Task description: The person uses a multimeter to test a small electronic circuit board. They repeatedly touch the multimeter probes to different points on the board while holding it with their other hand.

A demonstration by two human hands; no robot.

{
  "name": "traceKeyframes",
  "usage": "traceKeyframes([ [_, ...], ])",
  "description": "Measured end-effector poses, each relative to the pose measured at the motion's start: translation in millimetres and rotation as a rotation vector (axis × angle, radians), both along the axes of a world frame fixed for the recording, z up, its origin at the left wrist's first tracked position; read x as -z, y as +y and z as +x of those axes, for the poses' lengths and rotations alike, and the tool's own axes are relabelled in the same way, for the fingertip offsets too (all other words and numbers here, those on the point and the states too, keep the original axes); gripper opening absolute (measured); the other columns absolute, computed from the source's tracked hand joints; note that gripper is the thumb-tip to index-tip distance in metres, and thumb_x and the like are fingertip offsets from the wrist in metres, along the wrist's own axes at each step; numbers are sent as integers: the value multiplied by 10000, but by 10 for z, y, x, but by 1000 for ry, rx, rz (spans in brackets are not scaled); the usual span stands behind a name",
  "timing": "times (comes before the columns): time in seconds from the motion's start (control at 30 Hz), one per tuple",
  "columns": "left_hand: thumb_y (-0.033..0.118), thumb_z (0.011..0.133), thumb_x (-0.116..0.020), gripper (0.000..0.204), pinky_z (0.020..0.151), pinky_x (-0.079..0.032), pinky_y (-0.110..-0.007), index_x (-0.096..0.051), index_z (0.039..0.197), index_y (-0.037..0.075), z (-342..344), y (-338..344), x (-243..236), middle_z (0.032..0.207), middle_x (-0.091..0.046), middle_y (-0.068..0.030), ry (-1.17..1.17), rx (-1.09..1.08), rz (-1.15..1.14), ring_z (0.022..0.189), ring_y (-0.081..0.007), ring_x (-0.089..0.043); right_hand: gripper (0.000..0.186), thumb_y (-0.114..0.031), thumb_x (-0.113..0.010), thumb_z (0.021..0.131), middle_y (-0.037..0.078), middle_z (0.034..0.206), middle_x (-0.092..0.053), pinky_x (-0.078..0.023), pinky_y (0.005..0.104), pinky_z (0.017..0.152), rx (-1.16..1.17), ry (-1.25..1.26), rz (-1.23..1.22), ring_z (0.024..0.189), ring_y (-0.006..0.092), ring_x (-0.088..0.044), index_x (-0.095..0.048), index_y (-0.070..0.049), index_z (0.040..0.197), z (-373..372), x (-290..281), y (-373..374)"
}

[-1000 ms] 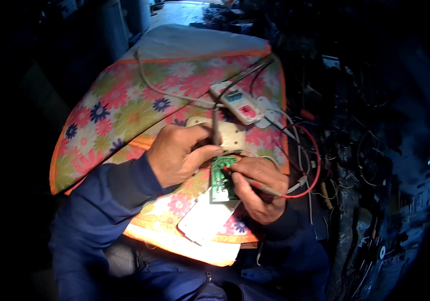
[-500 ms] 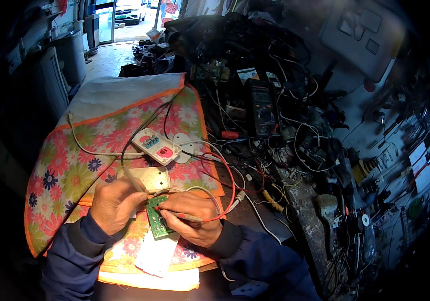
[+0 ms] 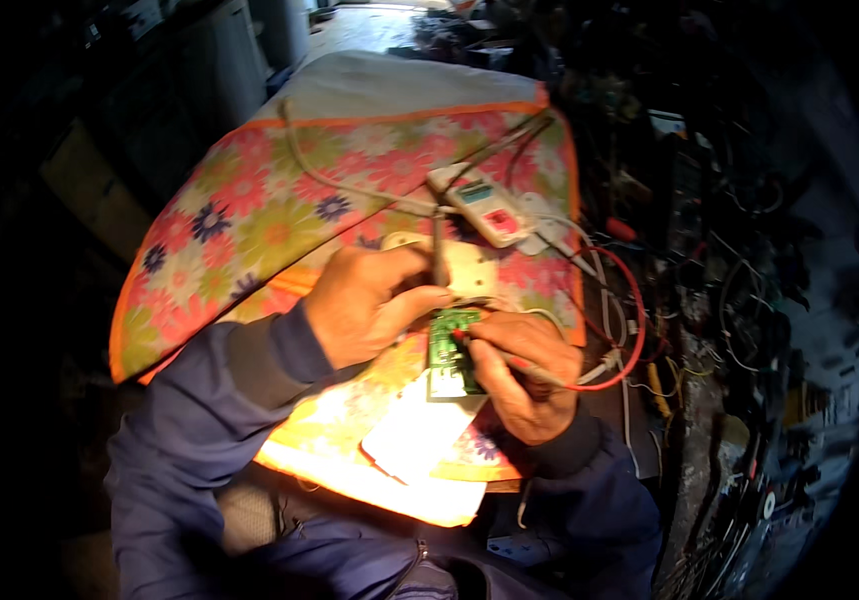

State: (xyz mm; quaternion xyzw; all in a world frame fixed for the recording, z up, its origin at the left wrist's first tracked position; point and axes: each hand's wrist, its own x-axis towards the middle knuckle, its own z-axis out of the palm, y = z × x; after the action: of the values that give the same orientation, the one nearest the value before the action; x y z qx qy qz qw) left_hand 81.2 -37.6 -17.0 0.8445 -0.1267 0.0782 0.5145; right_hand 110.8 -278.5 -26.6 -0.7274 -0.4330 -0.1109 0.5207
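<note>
My left hand (image 3: 367, 300) is closed on a slim dark test probe (image 3: 438, 250), held upright with a black lead running from its top. A red-marked test probe (image 3: 537, 371) lies pinched in my right hand (image 3: 529, 385), trailing a red lead. Between both hands is a green circuit board (image 3: 441, 380); the red probe's front end is over its upper part, though contact cannot be made out. My right fingers rest at the board's right edge. The left probe's tip is hidden by my fingers. Below the board lies a brightly lit white panel (image 3: 409, 435).
Beneath everything spreads a flowered cloth (image 3: 279, 230) with orange edging. Beyond my hands lie a cream plate (image 3: 474, 270) and a white plastic housing (image 3: 494, 212) with cables. A dim multimeter (image 3: 686, 190) and tangled wires crowd the right side.
The whole view has tilted down, so the scene sits further right and higher, with my lap now showing. Both hands keep their probes at the board.
</note>
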Motion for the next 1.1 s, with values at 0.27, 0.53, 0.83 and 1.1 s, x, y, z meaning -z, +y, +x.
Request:
traceKeyframes([
  [0.27,54,997,-726,130,636,-529,-274,-730,1093,-33,17,-34,-8,819,-738,-96,-118,11,-22,706,-104,-673,178,72,-750,866,199,965,-756,-575,364,817,18,50,-8,921,308,-743,-746,87,1043,-21,-9,17],
  [0.53,58,985,-741,135,627,-526,-280,-737,1093,-24,26,-43,-29,810,-735,-101,-162,12,1,698,-109,-677,173,67,-750,868,192,957,-761,-574,361,811,17,46,7,914,298,-746,-749,88,1040,-11,2,8],
  [0.83,66,987,-743,137,655,-544,-279,-735,1089,-25,21,-37,-32,848,-752,-108,-143,10,0,732,-112,-697,152,63,-741,873,185,954,-761,-570,348,794,30,48,30,888,282,-747,-750,76,1025,-7,17,21],
  [1.1,55,991,-735,133,686,-558,-277,-730,1093,-29,16,-40,-19,863,-759,-109,-104,6,-8,770,-111,-710,179,59,-629,920,163,990,-769,-562,337,840,100,132,-13,916,247,-738,-750,67,1050,-54,-2,-19],
])
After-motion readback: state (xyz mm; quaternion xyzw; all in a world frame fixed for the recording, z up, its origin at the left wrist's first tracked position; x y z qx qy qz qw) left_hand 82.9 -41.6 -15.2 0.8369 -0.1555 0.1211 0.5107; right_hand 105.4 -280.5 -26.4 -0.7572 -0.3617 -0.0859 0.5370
